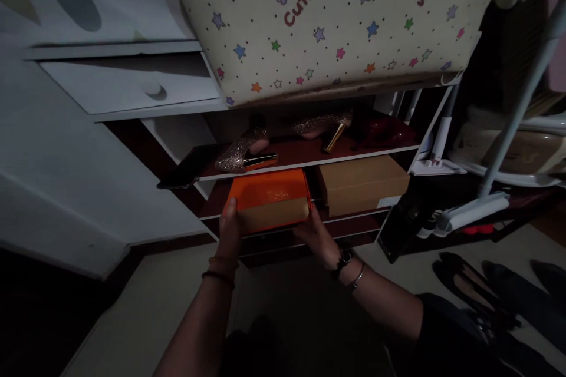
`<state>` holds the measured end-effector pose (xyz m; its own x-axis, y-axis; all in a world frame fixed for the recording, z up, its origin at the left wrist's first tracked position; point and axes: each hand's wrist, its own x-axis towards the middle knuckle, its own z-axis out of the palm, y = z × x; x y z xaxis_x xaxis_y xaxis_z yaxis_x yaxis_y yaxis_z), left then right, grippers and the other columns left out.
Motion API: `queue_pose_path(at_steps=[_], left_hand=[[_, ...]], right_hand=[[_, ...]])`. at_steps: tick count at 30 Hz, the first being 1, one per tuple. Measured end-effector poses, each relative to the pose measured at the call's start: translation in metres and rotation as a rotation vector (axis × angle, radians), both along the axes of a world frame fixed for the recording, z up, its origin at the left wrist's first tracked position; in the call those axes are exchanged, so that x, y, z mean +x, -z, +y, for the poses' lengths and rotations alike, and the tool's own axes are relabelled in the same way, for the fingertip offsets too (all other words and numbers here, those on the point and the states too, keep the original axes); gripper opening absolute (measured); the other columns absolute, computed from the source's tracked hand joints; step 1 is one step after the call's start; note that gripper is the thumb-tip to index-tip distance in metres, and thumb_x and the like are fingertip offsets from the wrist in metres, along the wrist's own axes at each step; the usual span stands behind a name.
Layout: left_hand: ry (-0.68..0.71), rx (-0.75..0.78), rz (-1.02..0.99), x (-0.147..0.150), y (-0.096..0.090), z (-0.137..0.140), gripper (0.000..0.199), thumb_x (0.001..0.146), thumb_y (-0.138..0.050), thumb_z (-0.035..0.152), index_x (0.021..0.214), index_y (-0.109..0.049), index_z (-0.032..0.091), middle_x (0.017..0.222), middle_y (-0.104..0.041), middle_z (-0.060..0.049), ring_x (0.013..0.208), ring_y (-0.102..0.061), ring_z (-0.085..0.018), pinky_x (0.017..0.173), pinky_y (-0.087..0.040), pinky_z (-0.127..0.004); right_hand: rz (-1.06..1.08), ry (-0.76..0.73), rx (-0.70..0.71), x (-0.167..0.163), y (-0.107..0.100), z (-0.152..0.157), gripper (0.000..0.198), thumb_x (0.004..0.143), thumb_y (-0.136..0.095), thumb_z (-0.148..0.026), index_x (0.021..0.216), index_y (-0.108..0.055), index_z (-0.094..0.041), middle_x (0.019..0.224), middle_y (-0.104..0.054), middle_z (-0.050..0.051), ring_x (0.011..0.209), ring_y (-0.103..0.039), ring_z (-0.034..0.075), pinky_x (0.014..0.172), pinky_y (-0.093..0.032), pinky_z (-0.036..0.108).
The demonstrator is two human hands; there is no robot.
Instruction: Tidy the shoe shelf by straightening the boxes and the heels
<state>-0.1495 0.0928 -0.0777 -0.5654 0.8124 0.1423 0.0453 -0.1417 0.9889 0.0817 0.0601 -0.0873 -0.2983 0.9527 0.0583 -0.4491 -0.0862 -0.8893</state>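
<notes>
An orange shoebox (265,188) with a gold-brown front side sits partly in a lower compartment of the shoe rack, its near end toward me. My left hand (230,222) grips its left side, thumb near the top edge. On the opposite side, my right hand (319,237) holds the right front corner, some fingers hidden beneath. To the right of it lies a plain brown cardboard box (365,184) on the same level. Glittery high heels with gold heels, one shoe (232,153) at left and another shoe (322,123) further right, rest on the shelf above.
Dark red shoes (384,129) stand at the upper shelf's right. A cream cloth with stars (318,35) hangs over the rack top. A white drawer (132,85) is at left. A long-handled cleaning tool (475,212) leans at right, with black shoes (473,288) on the floor.
</notes>
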Motion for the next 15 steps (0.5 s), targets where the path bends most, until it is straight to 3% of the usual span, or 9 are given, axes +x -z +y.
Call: queue_pose_path(at_steps=[3, 10, 15], left_hand=[[-0.048, -0.037, -0.034, 0.006, -0.002, -0.002, 0.065, 0.091, -0.053, 0.068, 0.125, -0.070, 0.016, 0.126, -0.073, -0.012, 0.120, -0.066, -0.031, 0.110, -0.049, -0.046], [-0.019, -0.073, -0.058, 0.008, -0.002, -0.005, 0.071, 0.091, -0.050, 0.074, 0.130, -0.068, 0.018, 0.130, -0.071, -0.011, 0.124, -0.065, -0.032, 0.109, -0.050, -0.045], [0.037, -0.009, 0.012, 0.010, -0.005, -0.011, 0.071, 0.093, -0.049, 0.073, 0.133, -0.067, 0.017, 0.142, -0.065, -0.011, 0.139, -0.053, -0.033, 0.121, -0.037, -0.046]], right_hand=[[0.038, -0.012, 0.012, 0.003, -0.005, -0.002, 0.092, 0.071, -0.080, -0.031, 0.152, -0.035, -0.029, 0.136, -0.067, 0.004, 0.124, -0.064, 0.021, 0.112, -0.047, 0.042], [0.030, -0.027, 0.060, 0.008, -0.007, -0.002, 0.082, 0.077, -0.079, -0.031, 0.149, -0.039, -0.030, 0.131, -0.070, 0.001, 0.124, -0.064, 0.019, 0.115, -0.043, 0.040], [0.007, -0.069, 0.004, 0.013, -0.008, 0.001, 0.080, 0.076, -0.080, -0.034, 0.146, -0.042, -0.032, 0.124, -0.073, 0.001, 0.113, -0.069, 0.021, 0.106, -0.049, 0.042]])
